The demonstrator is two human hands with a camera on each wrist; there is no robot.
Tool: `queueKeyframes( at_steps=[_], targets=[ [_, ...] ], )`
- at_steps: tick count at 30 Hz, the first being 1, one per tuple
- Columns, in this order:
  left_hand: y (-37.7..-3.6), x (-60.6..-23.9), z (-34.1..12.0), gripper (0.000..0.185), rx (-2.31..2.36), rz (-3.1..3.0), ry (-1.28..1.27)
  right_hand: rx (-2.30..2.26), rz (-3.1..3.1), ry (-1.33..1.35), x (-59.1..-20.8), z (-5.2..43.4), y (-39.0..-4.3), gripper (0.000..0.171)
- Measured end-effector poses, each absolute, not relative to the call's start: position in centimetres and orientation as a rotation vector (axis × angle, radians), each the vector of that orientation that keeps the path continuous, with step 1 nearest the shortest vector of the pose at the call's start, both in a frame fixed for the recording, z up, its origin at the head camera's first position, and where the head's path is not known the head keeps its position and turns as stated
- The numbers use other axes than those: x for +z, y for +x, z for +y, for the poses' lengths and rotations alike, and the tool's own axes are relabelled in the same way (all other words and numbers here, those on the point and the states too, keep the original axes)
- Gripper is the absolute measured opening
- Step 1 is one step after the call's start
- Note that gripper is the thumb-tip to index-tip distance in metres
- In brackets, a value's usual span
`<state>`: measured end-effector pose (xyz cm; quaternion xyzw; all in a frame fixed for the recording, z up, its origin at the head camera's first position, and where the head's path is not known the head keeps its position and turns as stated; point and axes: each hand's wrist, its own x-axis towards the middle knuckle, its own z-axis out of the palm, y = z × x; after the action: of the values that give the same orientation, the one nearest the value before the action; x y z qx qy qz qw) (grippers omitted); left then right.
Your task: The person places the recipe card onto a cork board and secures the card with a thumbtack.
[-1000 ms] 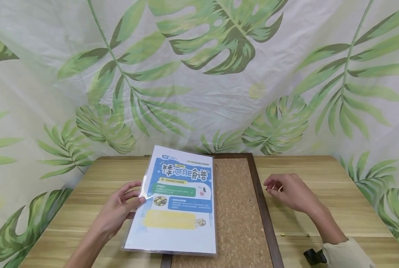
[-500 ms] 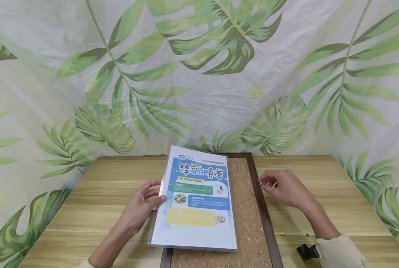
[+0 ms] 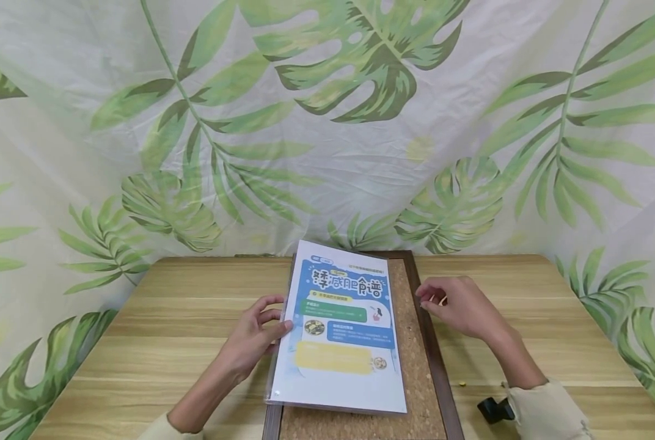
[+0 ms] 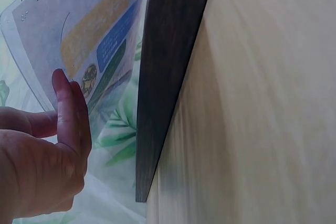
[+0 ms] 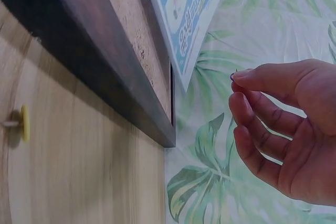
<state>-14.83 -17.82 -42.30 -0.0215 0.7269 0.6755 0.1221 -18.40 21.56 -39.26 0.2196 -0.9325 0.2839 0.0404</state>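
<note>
My left hand (image 3: 253, 342) pinches the left edge of a laminated poster (image 3: 333, 388), printed in blue, green and yellow with Chinese lettering. The poster hangs tilted over a framed cork board (image 3: 420, 373), covering much of it. In the left wrist view, fingers lie behind the clear border of the poster (image 4: 39, 35), which stands off the dark frame (image 4: 168, 66). Near the board's right frame is my right hand (image 3: 462, 308). Its thumb and index finger pinch a tiny thumbtack (image 5: 233, 77), its point showing past the thumb; the fingers hide most of it.
A yellow thumbtack (image 5: 25, 123) lies on the wooden table (image 5: 68, 182) right of the board, with another small tack near it. A black camera mount (image 3: 494, 410) sits on the right wrist. Leaf-patterned cloth (image 3: 327, 159) hangs behind the table.
My left hand has carried the poster rightward until it overlaps more of the cork board. My right hand has shifted slightly left, toward the board's frame, still pinching.
</note>
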Motion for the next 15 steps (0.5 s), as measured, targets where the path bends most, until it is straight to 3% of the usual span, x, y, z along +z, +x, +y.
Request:
queueKeyframes(
  at_steps=[15],
  targets=[
    [-14.9, -42.9, -16.1, 0.049, 1.838, 2.242, -0.060, 0.936, -2.862, 0.665, -39.1, 18.9, -18.6, 0.011]
  ],
)
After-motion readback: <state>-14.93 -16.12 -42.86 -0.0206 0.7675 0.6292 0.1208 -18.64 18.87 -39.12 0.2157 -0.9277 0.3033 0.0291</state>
